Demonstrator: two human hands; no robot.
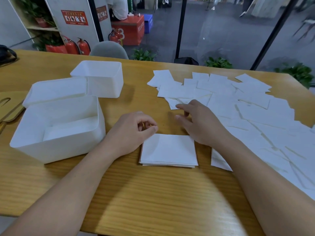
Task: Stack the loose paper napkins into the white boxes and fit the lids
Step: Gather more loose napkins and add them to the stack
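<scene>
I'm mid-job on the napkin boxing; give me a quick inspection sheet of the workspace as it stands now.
Surface: wooden table, bare grain in front of the person.
Job's things: three white boxes at left, all without lids; the nearest holds some napkins. A small squared napkin stack lies between the hands. Loose napkins spread across the right side.
Clutter: wooden pieces at the left edge, possibly lids; dark object far left.
Hands: left hand loosely curled at the stack's left corner, holding nothing; right hand open, fingers reaching toward the loose napkins.
Cables: nothing seen.
Surroundings: fire extinguishers, potted plants, grey chair beyond the table.
</scene>
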